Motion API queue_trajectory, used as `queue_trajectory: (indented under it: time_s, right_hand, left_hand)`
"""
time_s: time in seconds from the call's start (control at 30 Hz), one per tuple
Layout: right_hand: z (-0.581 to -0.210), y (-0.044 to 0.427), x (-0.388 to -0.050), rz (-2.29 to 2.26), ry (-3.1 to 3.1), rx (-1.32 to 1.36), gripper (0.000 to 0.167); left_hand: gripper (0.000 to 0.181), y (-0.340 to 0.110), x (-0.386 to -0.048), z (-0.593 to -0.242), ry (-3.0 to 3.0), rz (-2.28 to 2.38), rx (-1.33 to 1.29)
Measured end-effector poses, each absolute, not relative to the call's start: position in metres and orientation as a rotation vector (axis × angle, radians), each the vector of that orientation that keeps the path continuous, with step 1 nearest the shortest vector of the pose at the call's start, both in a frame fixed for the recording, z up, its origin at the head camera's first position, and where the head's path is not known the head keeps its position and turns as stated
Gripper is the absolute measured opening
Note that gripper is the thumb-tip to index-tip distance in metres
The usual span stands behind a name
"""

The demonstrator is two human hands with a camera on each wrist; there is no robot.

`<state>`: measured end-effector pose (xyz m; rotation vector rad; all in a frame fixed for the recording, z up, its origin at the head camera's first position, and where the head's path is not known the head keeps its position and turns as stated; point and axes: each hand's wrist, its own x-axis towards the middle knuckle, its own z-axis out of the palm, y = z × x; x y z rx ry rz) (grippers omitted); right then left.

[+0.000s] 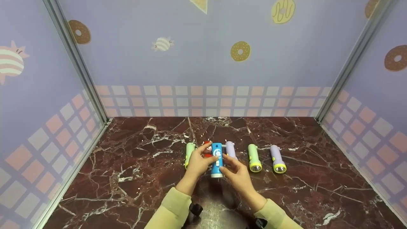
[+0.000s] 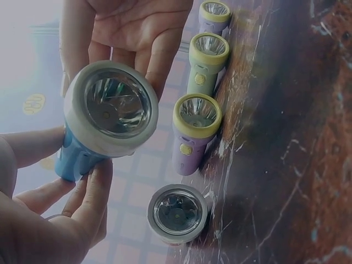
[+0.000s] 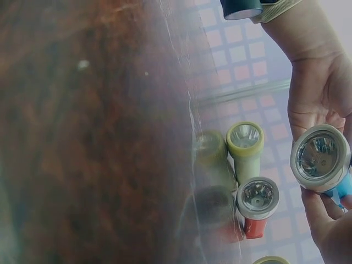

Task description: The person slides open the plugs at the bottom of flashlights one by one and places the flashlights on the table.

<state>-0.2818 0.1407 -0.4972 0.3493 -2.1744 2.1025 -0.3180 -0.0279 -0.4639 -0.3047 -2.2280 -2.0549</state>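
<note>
Both hands grip a blue flashlight above the table, its white-rimmed lens end toward the person. The left hand holds its left side with fingers and thumb, and the right hand pinches its right side near the lens end. In the left wrist view the blue flashlight shows its clear lens between the two hands. The right wrist view shows the same flashlight off the table. Behind it, partly hidden by the left hand, lies a red flashlight, seen with a white rim in the right wrist view.
A green flashlight lies left of the red one. To the right are a purple flashlight, another green one and another purple one, in a row on the dark red marbled table. Patterned panels surround the back and sides.
</note>
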Motion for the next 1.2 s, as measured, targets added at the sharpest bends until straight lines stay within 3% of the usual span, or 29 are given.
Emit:
queue_trajectory:
  time_s: [1.2]
  right_hand:
    - [-0.475, 0.106, -0.305, 2.108, -2.269, 0.33, 0.051]
  left_hand:
    - [0.064, -0.058, -0.34, -0.45, -2.327, -2.094, -0.084]
